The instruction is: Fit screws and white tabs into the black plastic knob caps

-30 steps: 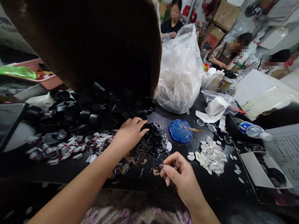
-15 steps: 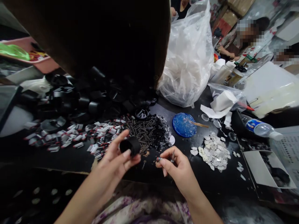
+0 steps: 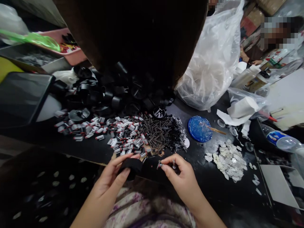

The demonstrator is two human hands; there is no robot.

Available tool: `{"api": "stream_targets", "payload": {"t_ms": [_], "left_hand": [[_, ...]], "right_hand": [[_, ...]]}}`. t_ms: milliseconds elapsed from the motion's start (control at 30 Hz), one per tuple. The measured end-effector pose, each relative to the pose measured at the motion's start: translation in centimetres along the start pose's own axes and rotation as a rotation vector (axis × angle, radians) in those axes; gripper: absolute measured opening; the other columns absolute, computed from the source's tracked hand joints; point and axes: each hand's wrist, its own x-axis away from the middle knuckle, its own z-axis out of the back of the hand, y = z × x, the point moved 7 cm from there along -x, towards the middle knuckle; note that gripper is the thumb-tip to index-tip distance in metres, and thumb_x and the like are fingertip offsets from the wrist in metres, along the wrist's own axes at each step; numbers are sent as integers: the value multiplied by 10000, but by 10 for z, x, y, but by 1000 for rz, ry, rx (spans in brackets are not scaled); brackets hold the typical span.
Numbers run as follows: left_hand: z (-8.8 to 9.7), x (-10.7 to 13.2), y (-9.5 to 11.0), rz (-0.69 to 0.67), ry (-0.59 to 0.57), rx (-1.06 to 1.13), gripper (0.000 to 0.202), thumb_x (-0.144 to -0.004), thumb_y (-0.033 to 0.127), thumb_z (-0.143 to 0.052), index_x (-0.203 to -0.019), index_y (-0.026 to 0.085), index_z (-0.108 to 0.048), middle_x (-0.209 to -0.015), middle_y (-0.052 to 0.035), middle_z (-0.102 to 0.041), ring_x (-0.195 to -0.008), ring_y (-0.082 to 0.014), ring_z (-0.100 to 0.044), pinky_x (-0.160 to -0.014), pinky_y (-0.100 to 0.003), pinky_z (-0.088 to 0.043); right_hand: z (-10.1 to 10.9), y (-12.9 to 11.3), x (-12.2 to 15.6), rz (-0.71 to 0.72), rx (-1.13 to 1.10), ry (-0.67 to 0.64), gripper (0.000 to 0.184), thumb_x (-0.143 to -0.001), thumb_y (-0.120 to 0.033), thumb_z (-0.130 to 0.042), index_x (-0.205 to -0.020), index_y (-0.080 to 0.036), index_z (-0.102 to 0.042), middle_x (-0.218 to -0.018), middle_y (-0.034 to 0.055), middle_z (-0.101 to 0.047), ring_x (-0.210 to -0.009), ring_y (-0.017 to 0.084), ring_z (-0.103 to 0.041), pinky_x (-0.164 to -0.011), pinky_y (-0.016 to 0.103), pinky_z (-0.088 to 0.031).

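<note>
My left hand (image 3: 114, 177) grips a short black plastic cylinder (image 3: 132, 165), thumb on its near side and fingers behind. Between the thumb and index finger of my right hand (image 3: 178, 172) is a small metal piece (image 3: 159, 164), too small to name. A second little metal part (image 3: 174, 163) shows by the curled fingers of that hand. Beyond both hands lie a heap of small springs (image 3: 154, 131), a pile of small black parts (image 3: 174, 131) and many white-and-grey pieces with red ends (image 3: 128, 133).
Black cylindrical housings (image 3: 116, 103) are heaped at the back beneath a large dark shape (image 3: 133, 34). To the right are a blue lid of grease (image 3: 199, 129) with a wooden stick, flat white pieces (image 3: 230, 161), a plastic bag (image 3: 211, 63) and a bottle (image 3: 285, 141). A person sits at the far right.
The camera view has swung left, so the table things appear further right. My left hand has lowered and tipped the black cylinder, its opening now turned from view. My right hand keeps its pinch.
</note>
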Motion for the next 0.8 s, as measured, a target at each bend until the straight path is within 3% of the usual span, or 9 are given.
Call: {"api": "stream_targets", "payload": {"t_ms": [133,267,500,667,800], "left_hand": [[-3,0,-7,136,-55,118,295,-775,379,-772,-1017,278,-638,-1036,-45,-761,-929,-263,-730,-799,-331,-597],[-21,13,-14,244,-107,353,280,-818,372,-731,-1054,295,-602,-1047,-46,-758,-1058,-276,-695,-939,-430,-558],[-27,23,-31,239,-45,350,347,-751,416,-785,-1055,308,-661,-1090,-23,-727,-1044,-256,-684,-883,-356,-588],[-22,19,-30,184,16,320,309,-743,413,-791,-1009,303,-677,-1084,-11,-715,-1052,-240,-669,-861,-324,-594],[-29,9,-25,138,8,371,273,-825,368,-724,-1082,310,-650,-1193,-16,-694,-1096,-218,-652,-931,-348,-564]], "right_hand": [[-5,1,0,-25,9,5,88,-852,-247,-612,-873,-207,-688,-810,-10,-679,-749,139,-592,-695,238,-422],[-18,-6,1,-10,-5,-22,48,-847,-218,-632,-872,-206,-671,-828,-16,-697,-762,136,-619,-698,228,-435],[-35,-12,2,80,77,-35,85,-854,-118,-617,-859,-197,-647,-878,-3,-712,-841,146,-658,-761,240,-457],[-35,-15,1,162,165,-45,95,-865,-105,-631,-895,-194,-646,-909,9,-708,-877,153,-659,-782,242,-469],[-25,-30,-19,313,472,-44,135,-917,-125,-579,-1005,-193,-655,-977,43,-682,-932,185,-640,-831,282,-479]]}}
